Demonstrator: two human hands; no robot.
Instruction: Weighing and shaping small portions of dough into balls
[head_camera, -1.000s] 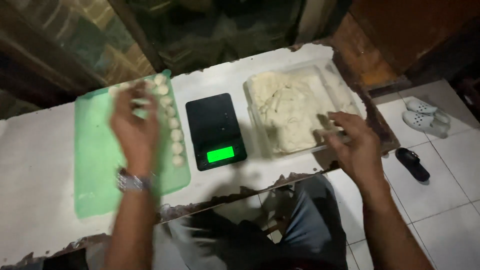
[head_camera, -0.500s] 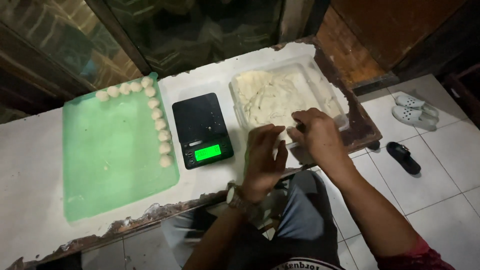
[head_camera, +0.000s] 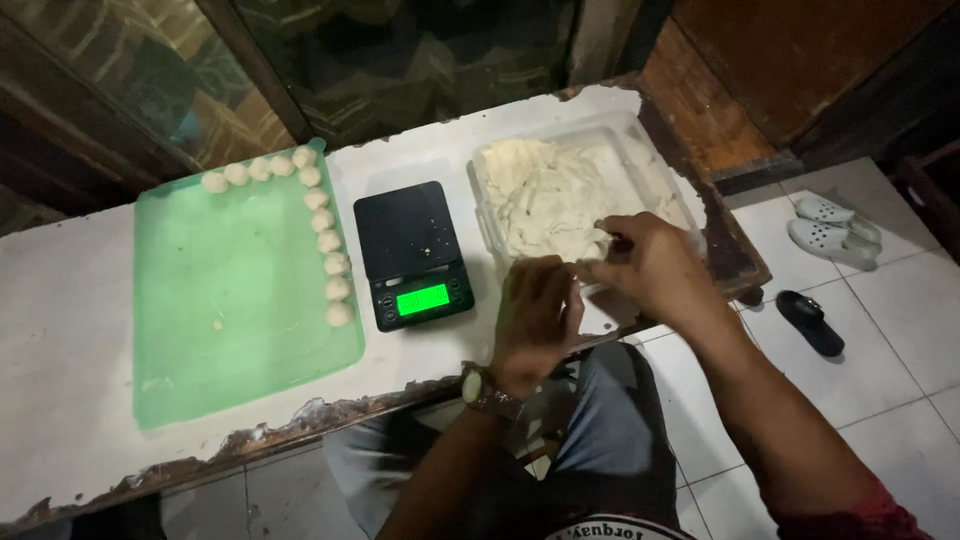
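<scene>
A clear plastic tub (head_camera: 655, 165) holds a large mass of pale dough (head_camera: 545, 195) on the right of the white counter. My right hand (head_camera: 655, 265) reaches over the tub's near edge and pinches at the dough. My left hand (head_camera: 535, 320), with a watch on its wrist, meets it just in front of the tub, fingers curled toward the same spot. Whether a piece of dough sits between the fingers is hidden. A black kitchen scale (head_camera: 412, 252) with a lit green display stands left of the tub, its platform bare.
A green mat (head_camera: 230, 310) lies on the left with several small dough balls (head_camera: 330, 255) lined along its far and right edges. The counter's front edge (head_camera: 300, 425) is chipped. Sandals (head_camera: 830, 230) lie on the tiled floor at right.
My left hand left the green mat and came across to the tub beside my right hand. Both hands now work at the dough's near edge.
</scene>
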